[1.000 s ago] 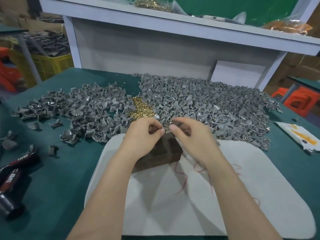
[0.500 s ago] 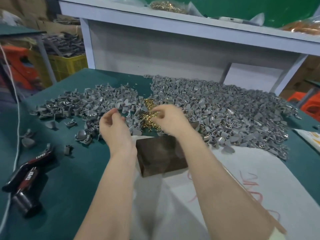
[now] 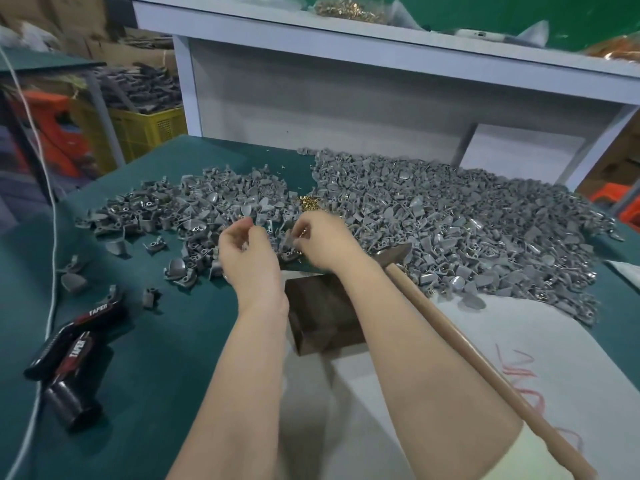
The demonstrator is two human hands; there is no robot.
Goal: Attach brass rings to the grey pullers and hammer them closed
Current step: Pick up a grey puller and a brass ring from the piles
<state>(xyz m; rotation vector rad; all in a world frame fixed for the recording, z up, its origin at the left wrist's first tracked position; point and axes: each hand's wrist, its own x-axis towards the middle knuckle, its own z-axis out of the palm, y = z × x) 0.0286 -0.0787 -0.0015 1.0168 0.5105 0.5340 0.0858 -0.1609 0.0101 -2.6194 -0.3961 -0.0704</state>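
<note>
We've got teal-green cloth all over the table [image 3: 166, 358]. Across the far side the pullers [image 3: 450, 216] are flat grey, a few glinting silvery. Between the heaps the brass rings [image 3: 309, 202] flash bright gold. Near centre, the block [image 3: 322, 313] is dark brown. Right of it, the hammer [image 3: 450, 327] shows a pale tan handle. The mat [image 3: 519, 445] is off-white with red scribbles on its right. Near left, the tool [image 3: 76, 334] is black and red with white TAPER lettering. Far left, a yellow crate [image 3: 152, 129].
</note>
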